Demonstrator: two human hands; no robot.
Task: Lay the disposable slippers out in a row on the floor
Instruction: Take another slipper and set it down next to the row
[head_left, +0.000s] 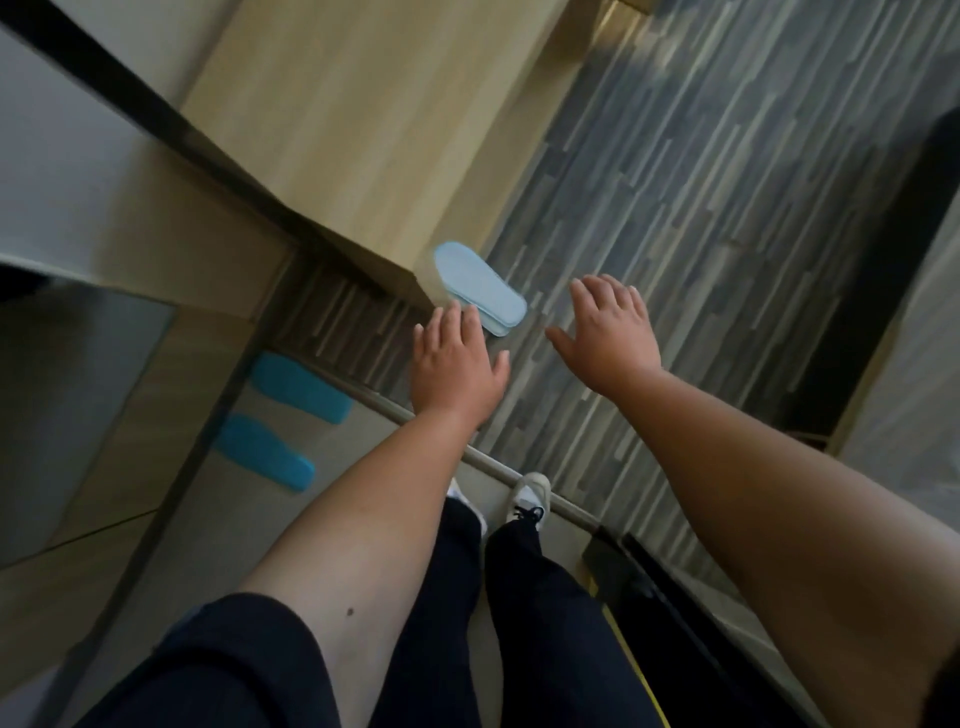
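Below, both hands spread, empty, left hand, right hand, apparently stacked pale-blue slippers, unlabelled

Head camera, 1 wide-angle view, looking steeply down.

It looks from standing height past both bare forearms onto the grey striped plank floor, tilted so the pale wooden cabinet leans toward 11 o'clock and the white laced shoe sits near 6 o'clock.
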